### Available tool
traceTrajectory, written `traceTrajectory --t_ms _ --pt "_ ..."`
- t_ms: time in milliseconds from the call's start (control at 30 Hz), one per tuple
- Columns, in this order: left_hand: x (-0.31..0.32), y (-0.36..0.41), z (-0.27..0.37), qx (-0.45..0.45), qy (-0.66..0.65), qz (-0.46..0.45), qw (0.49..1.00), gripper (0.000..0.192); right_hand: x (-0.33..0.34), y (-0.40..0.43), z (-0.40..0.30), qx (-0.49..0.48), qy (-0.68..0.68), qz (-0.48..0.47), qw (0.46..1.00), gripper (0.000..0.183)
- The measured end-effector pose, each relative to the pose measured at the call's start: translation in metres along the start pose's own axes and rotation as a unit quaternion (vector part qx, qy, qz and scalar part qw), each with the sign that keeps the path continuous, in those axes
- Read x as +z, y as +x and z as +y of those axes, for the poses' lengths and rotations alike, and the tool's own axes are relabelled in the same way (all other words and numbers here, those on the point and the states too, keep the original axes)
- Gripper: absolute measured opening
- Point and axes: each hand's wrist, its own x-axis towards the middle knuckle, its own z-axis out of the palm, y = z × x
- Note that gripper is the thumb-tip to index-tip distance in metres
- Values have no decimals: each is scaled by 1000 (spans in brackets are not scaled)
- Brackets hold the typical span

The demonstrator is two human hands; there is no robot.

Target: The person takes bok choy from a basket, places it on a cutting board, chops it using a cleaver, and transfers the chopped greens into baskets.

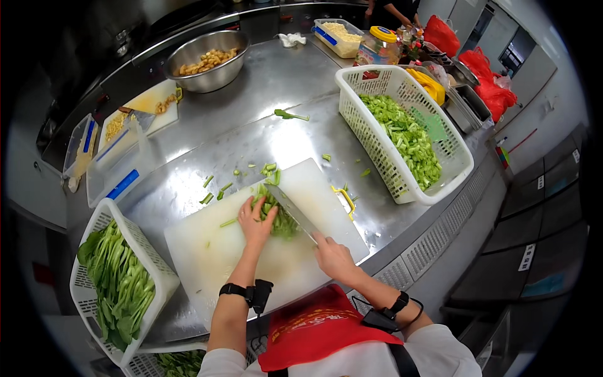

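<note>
My right hand [333,257] is closed around the handle of a kitchen knife [293,208], whose broad blade points up and to the left. Under and beside the blade lies a pile of chopped green stalks [284,225] on a white cutting board [301,264]. My left hand [256,221] rests on this pile with its fingers spread, just left of the blade. Small cut pieces [269,168] lie at the board's upper edge and on the steel table beyond it. A white plastic basket [377,162] of cut greens stands at the right; another basket [162,268] at the left holds whole leafy greens.
A steel bowl [202,82] of brown food pieces stands at the back left, near a second cutting board [165,115] and clear plastic containers [125,165]. A yellow-lidded jar [377,49], red bags [490,85] and steel pans stand back right. A person [395,12] is at the far edge.
</note>
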Motion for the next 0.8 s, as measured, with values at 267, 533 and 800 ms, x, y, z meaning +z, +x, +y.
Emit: traceTrajectory --t_ms 267,533,800 --pt "-71 -31 1 74 54 -37 995 82 -12 -18 20 -57 86 78 992 30" --pt "-59 -30 -17 133 2 -122 984 104 39 -86 100 278 539 -26 794 15" --pt "-19 -47 20 92 -23 -1 995 85 72 -36 39 215 587 -106 773 13"
